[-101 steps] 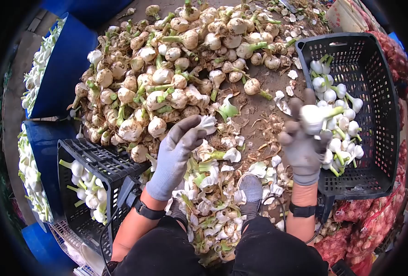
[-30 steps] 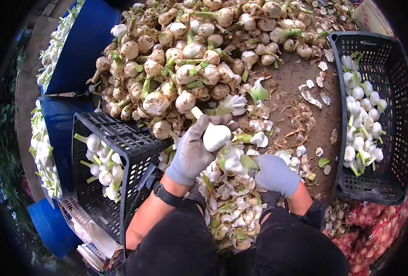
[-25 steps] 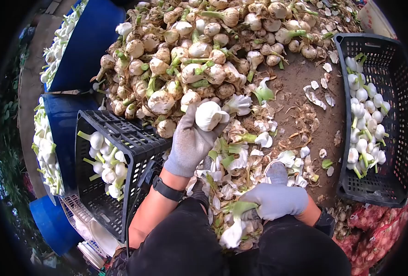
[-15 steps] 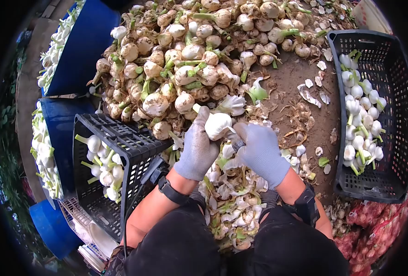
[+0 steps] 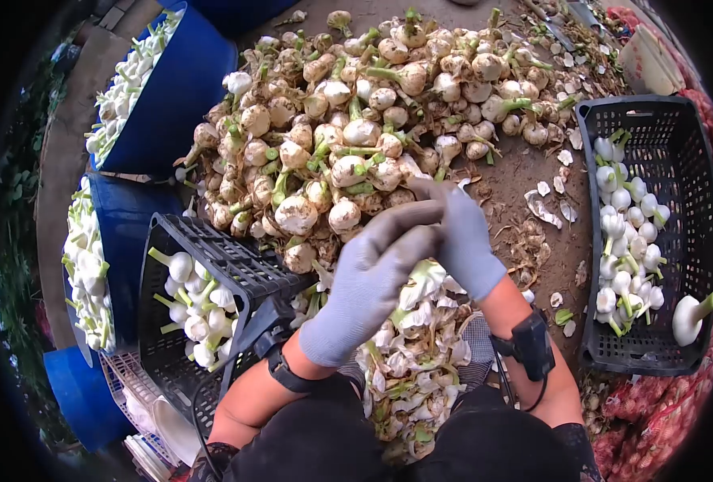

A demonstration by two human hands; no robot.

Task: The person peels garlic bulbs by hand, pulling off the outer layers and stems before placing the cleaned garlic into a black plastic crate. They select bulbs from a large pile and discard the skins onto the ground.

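My left hand, in a grey glove, has its fingers stretched toward the right, with no garlic visible in it. Close against its fingertips is my right hand, also gloved. Its fingers look curled and are partly hidden, so whatever they hold cannot be made out. Just beyond both hands lies a heap of soil-stained garlic bulbs with cut green stems. Below them, peeled garlic skins are piled between my legs. A clean white garlic bulb appears at the near right corner of the right black crate.
Peeled bulbs lie in the right crate. A tilted black crate at left holds more. Blue tubs of white garlic stand at far left. Red mesh sacks lie at lower right. Loose skins litter the ground.
The white garlic bulb has left my left hand, and a bulb now shows at the right crate's near corner. My left hand has opened. The metal tool in my right hand is no longer visible.
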